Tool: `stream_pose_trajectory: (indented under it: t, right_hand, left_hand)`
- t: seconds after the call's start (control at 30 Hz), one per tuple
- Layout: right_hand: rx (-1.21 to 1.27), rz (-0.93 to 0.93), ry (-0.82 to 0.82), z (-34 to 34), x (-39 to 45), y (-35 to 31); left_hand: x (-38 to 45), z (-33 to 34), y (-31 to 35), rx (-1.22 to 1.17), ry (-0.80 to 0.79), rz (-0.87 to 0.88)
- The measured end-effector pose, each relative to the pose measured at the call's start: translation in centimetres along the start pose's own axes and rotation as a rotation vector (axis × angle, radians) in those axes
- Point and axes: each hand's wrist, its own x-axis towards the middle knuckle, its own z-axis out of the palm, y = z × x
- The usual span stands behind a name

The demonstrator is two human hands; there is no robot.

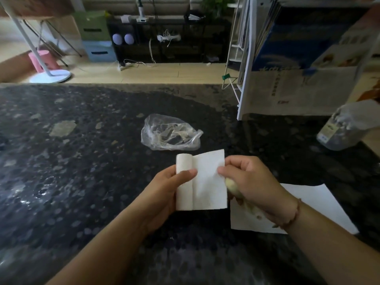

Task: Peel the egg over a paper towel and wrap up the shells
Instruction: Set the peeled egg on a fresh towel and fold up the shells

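Head view is showing both hands meeting above the near middle of the dark speckled tabletop [82, 161]. Left hand [164, 188] is gripping a small white roll [184, 182] of paper towel, thumb pressing across it. Right hand [250, 182] is pinching the loose sheet's [209, 182] far right edge between thumb and forefinger, while its remaining fingers are curling around a pale egg [232, 187] tucked in the palm. Another towel [320, 204] is lying flat beneath the right wrist, near the tabletop's right edge. A crumpled clear bag [170, 133] is sitting just beyond the hands, toward the middle.
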Motion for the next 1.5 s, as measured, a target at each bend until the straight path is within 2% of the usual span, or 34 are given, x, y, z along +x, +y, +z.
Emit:
stream_pose_trajectory:
  t: [0.13,0.17,0.23,0.37,0.5,0.6,0.67,0.73,0.8,0.87,0.93,1.03,1.13,1.2,1.3,1.4,1.43,1.5]
  right_hand:
    - [0.034,-0.027,0.047,-1.9,-0.6,-0.2]
    - [0.048,-0.015,0.051,-2.3,-0.6,0.0]
    - [0.066,0.021,0.017,-2.6,-0.6,0.3]
    - [0.019,0.068,-0.100,-2.0,-0.9,0.7]
    - [-0.010,0.059,-0.161,-2.3,-1.1,1.0]
    - [-0.112,-0.006,-0.082,-2.6,-1.2,1.1]
    - [-0.298,-0.152,-0.009,-3.0,-1.0,0.5]
    - [-0.385,-0.217,-0.107,-2.9,-0.4,-0.4]
    - [-0.335,-0.208,-0.307,-1.9,0.3,-0.9]
    - [-0.193,-0.132,-0.519,-0.4,0.5,-0.9]
    - [-0.094,-0.026,-0.593,0.5,0.6,-0.8]
    - [-0.069,0.109,-0.545,0.7,0.6,-0.4]
    - [-0.139,0.154,-0.520,1.1,0.5,-0.4]
    - [-0.177,0.174,-0.480,1.2,0.4,-0.5]
    - [-0.187,0.222,-0.451,1.0,0.3,-0.5]
    - [-0.194,0.286,-0.475,0.7,-0.3,-0.5]
    - [-0.187,0.299,-0.473,0.6,-0.7,-0.4]
    - [-0.162,0.294,-0.431,0.1,-1.4,-0.2]
  left_hand:
    - [0.4,-0.6,-0.2,0.172,0.347,0.129]
    - [0.5,-0.7,-0.2,0.227,0.404,0.159]
    - [0.4,-0.4,-0.1,0.302,0.416,0.209]
    - [0.0,0.4,0.5,0.260,0.279,0.242]
    - [-0.1,0.2,0.9,0.295,0.270,0.260]
    - [-0.5,-0.1,1.3,0.339,0.195,0.287]
    - [-0.7,-0.5,1.8,0.447,0.048,0.300]
    - [-0.8,-1.0,2.5,0.495,-0.157,0.286]
    - [-0.9,-1.2,3.3,0.435,-0.311,0.269]
    - [-0.8,-1.5,3.9,0.356,-0.325,0.275]
    - [-0.6,-2.0,4.2,0.383,-0.191,0.334]
    - [-0.1,-2.9,4.2,0.595,0.058,0.390]
    - [0.3,-2.9,4.1,0.859,0.126,0.450]
    - [0.5,-2.6,3.9,0.920,0.178,0.491]
    - [1.1,-2.6,3.3,0.953,0.337,0.461]
    - [1.6,-2.9,3.6,0.958,0.630,0.416]
    - [1.6,-3.3,4.0,0.989,0.686,0.421]
    - [1.4,-4.1,4.5,1.098,0.695,0.410]
